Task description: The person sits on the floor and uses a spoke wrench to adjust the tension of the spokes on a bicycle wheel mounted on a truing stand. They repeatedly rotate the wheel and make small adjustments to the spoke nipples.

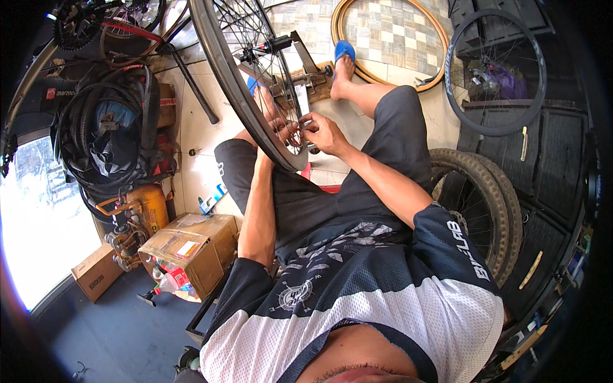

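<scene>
A black bicycle wheel (231,80) stands upright between my knees, its hub (274,45) held at the arms of a metal truing stand (308,59). My left hand (285,129) reaches past the rim to the spokes at the wheel's near end. Its fingers are bent and closed, and the rim partly covers the hand. From the other side, my right hand (324,134) meets it at the same spokes, thumb and fingertips pinched together. What the fingertips grip, spoke or small part, is too small to make out. The two hands' fingertips nearly touch.
Tan rim hoops (440,48) lie on the tiles ahead. To the right are a bare wheel (543,70) and knobby-tyred wheels (488,198). On the left are hanging tyres (80,121), a yellow compressor (153,203) and a cardboard box (214,236). A black tube (195,89) slants nearby.
</scene>
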`<state>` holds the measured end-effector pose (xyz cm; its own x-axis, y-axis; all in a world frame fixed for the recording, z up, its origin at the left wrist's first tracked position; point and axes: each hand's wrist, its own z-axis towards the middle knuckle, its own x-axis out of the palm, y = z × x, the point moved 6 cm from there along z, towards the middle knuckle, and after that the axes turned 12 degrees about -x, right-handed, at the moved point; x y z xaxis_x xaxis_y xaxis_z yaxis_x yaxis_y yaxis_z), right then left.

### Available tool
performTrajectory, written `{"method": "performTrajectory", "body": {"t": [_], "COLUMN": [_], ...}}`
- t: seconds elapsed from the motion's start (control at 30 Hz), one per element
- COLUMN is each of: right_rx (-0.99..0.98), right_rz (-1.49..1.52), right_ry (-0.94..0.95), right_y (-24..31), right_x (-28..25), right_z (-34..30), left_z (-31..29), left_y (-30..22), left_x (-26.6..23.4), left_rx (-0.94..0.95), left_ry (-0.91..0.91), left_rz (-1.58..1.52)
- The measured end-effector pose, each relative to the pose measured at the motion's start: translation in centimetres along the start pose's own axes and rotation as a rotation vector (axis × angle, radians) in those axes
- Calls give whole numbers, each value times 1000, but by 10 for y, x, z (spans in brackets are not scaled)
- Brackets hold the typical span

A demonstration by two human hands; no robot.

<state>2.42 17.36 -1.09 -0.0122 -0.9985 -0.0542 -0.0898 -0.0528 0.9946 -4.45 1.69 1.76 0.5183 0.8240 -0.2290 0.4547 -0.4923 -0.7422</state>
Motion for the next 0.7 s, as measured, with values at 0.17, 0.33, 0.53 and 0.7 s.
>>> {"method": "performTrajectory", "body": {"t": [0.17, 0.33, 0.53, 0.7], "right_rx": [30, 93, -123, -180], "right_rz": [-51, -184, -89, -239], "right_ry": [5, 13, -43, 1], "right_y": [-6, 6, 15, 34], "right_x": [2, -4, -8, 6], "right_z": [3, 2, -3, -3], "left_z": [8, 15, 17, 17], "left_y": [3, 12, 15, 14], "left_x": [5, 3, 2, 1], "left_rx": [72, 128, 126, 200], "left_ry": [79, 96, 44, -25], "left_rz": [-115, -114, -53, -31]}}
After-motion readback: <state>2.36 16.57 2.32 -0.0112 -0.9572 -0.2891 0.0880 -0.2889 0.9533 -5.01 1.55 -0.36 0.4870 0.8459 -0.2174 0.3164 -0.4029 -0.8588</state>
